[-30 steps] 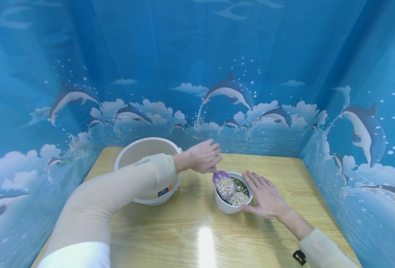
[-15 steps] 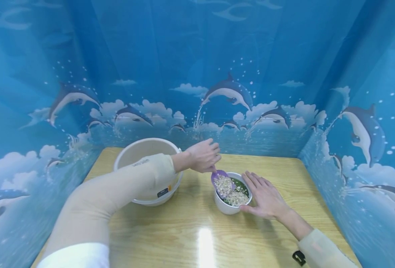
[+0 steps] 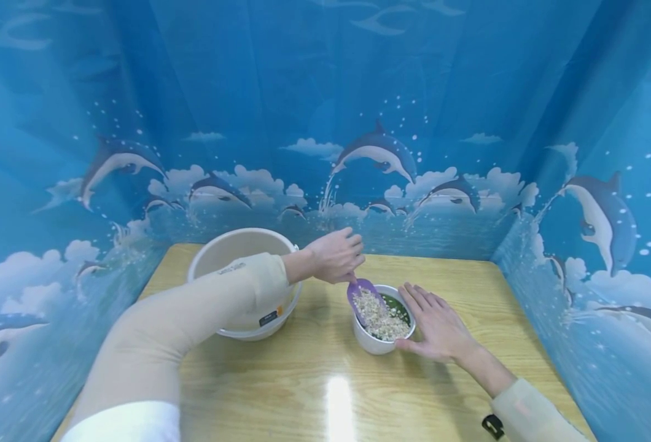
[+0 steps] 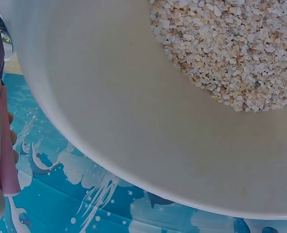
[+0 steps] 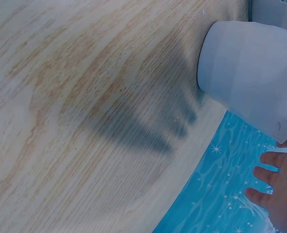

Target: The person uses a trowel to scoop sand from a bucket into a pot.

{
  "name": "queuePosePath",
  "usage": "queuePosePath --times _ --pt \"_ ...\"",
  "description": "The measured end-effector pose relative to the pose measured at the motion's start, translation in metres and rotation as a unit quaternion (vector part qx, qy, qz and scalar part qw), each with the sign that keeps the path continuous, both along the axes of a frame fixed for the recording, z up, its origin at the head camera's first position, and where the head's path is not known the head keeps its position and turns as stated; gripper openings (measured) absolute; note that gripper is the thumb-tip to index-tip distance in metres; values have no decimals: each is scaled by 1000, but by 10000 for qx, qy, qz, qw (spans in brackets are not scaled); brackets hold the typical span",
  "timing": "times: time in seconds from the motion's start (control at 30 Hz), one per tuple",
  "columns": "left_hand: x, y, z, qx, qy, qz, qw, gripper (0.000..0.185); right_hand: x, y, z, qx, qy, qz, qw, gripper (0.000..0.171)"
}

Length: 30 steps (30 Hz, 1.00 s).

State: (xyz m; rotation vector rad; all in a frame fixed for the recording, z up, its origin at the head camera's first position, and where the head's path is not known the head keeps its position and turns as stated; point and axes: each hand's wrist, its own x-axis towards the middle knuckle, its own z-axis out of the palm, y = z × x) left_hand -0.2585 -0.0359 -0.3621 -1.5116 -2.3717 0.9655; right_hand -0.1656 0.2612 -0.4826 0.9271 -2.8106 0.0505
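Note:
My left hand [image 3: 336, 256] grips a small shovel by its pink handle [image 4: 8, 150]. Its purple blade [image 3: 361, 288] tips down over the rim of a white pot [image 3: 374, 347], with pale gravel [image 3: 378, 314] spread from blade into pot. Inside, part of a dark green surface [image 3: 394, 302] still shows beside the gravel. My right hand [image 3: 438, 325] rests against the pot's right side, thumb at the near rim and fingers extended along the far side. In the right wrist view the pot [image 5: 250, 73] stands on the table, some of its outline cut off.
A large white bucket [image 3: 215, 255] stands on the left, under my left forearm. The left wrist view shows more gravel [image 4: 240, 53] lying in it. The wooden table [image 3: 281, 387] is walled by a blue dolphin-print curtain [image 3: 325, 123] at the back and sides.
The shovel blade has tilted further, and gravel has slid off it, covering more of the green inside the pot. The right hand stays in place at the pot.

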Motion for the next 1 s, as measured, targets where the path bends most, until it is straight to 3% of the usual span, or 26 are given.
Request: queuePosePath --times 1.0 --pt "-2 0 9 -228 648 -104 9976 64 2 -2 0 29 11 -39 10000 116"
